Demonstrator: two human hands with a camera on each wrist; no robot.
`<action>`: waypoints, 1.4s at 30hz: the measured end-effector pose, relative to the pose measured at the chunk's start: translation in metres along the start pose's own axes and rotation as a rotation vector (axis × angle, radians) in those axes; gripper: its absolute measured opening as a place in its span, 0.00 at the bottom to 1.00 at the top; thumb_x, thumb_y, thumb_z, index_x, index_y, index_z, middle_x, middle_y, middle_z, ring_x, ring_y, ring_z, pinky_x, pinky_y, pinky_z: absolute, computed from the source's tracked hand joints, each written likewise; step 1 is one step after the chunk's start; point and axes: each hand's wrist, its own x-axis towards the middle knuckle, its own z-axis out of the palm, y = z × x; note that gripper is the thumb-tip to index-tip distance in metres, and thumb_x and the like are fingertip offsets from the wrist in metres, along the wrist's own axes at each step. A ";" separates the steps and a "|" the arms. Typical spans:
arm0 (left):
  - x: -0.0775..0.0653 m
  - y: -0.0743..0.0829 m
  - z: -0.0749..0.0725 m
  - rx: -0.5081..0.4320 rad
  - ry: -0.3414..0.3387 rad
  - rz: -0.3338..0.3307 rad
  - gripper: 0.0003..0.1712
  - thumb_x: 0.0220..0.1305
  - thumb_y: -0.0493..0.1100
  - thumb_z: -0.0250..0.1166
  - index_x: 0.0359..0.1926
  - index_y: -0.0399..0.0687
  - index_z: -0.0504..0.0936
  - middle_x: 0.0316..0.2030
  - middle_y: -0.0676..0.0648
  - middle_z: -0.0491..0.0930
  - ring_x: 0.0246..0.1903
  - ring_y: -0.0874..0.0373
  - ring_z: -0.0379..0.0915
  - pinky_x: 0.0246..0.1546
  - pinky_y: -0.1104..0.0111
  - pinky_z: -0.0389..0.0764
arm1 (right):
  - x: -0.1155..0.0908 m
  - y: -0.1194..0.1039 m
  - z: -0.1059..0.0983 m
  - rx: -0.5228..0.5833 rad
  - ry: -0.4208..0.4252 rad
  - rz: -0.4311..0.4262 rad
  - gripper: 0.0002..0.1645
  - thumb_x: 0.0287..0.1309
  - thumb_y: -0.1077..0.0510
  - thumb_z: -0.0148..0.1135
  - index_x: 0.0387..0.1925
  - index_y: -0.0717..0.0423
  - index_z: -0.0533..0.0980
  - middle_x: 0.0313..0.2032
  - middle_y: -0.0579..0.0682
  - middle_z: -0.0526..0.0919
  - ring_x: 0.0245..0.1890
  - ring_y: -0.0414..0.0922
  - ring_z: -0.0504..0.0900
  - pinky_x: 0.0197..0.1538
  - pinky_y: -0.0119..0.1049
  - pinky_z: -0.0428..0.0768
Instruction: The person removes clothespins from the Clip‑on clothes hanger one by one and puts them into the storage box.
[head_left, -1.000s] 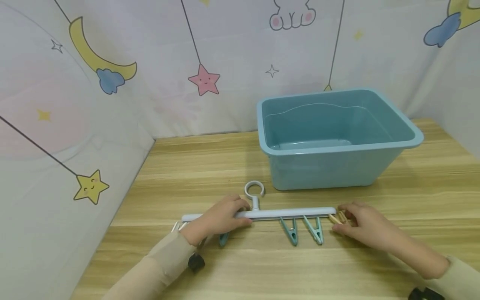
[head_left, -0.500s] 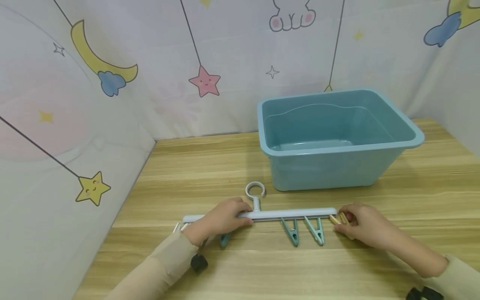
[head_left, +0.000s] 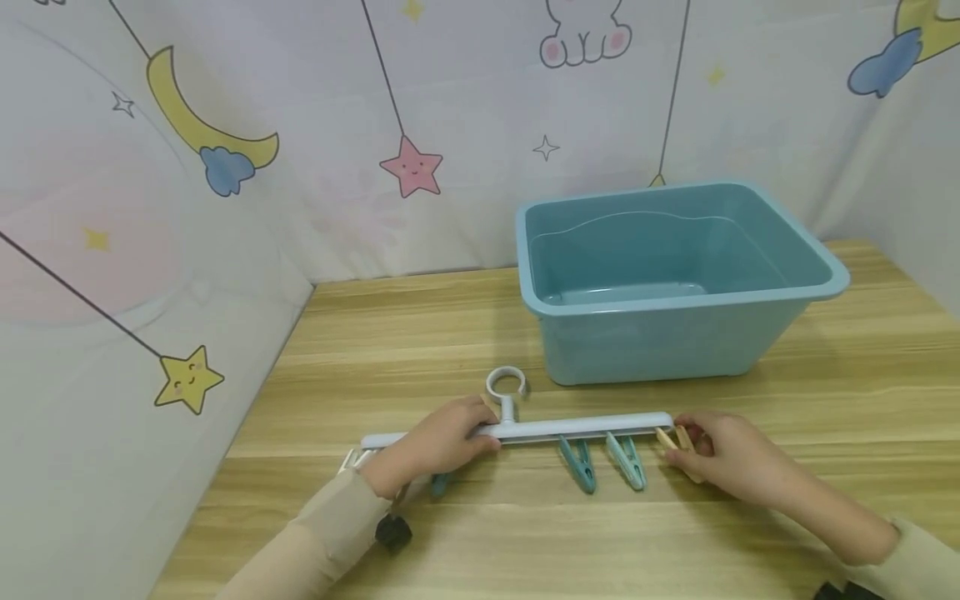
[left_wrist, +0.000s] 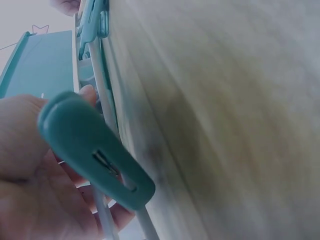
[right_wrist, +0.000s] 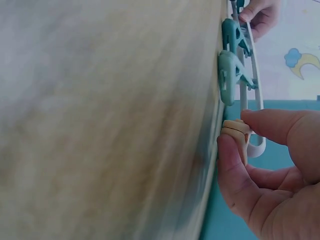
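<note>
A pale clip hanger [head_left: 592, 427] with a ring-shaped hook lies across the wooden table. My left hand [head_left: 448, 440] grips its bar just left of the hook. At the bar's right end, my right hand [head_left: 738, 457] pinches a yellow clothes peg [right_wrist: 235, 131] between thumb and fingertips. Between the hands hang a dark teal peg [head_left: 578, 467] and a lighter teal peg [head_left: 627, 462]. Part of another dark teal peg [left_wrist: 95, 150] shows large beside the left palm in the left wrist view. White pegs [head_left: 352, 458] stick out at the bar's left end, partly hidden by the left wrist.
Behind the hanger's right half stands a large blue plastic basin [head_left: 645, 346] with nothing visible in it. A patterned cloth [head_left: 337, 125] forms the back and sides around the wooden table [head_left: 390, 333].
The hanger has shifted very slightly left, and the two teal pegs between the hands have turned and look narrower. Both hands keep their hold throughout.
</note>
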 end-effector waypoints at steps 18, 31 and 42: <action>-0.021 0.019 -0.033 -0.009 0.093 -0.079 0.10 0.63 0.42 0.65 0.43 0.43 0.80 0.33 0.51 0.82 0.28 0.63 0.70 0.31 0.70 0.74 | -0.008 -0.027 -0.019 0.058 0.129 -0.045 0.28 0.54 0.56 0.70 0.51 0.71 0.74 0.27 0.44 0.78 0.27 0.32 0.74 0.24 0.30 0.73; -0.042 0.040 -0.069 0.046 0.199 -0.062 0.16 0.62 0.45 0.67 0.49 0.44 0.80 0.38 0.51 0.83 0.31 0.64 0.72 0.33 0.68 0.75 | -0.016 -0.051 -0.041 0.043 0.246 -0.124 0.26 0.53 0.57 0.71 0.51 0.65 0.75 0.37 0.49 0.81 0.32 0.33 0.75 0.27 0.28 0.79; -0.037 0.044 -0.092 0.015 0.299 0.030 0.14 0.59 0.42 0.69 0.46 0.44 0.81 0.35 0.53 0.82 0.28 0.63 0.69 0.30 0.70 0.72 | -0.012 -0.063 -0.062 0.072 0.386 -0.223 0.27 0.50 0.62 0.73 0.53 0.61 0.75 0.40 0.53 0.83 0.35 0.27 0.75 0.30 0.24 0.79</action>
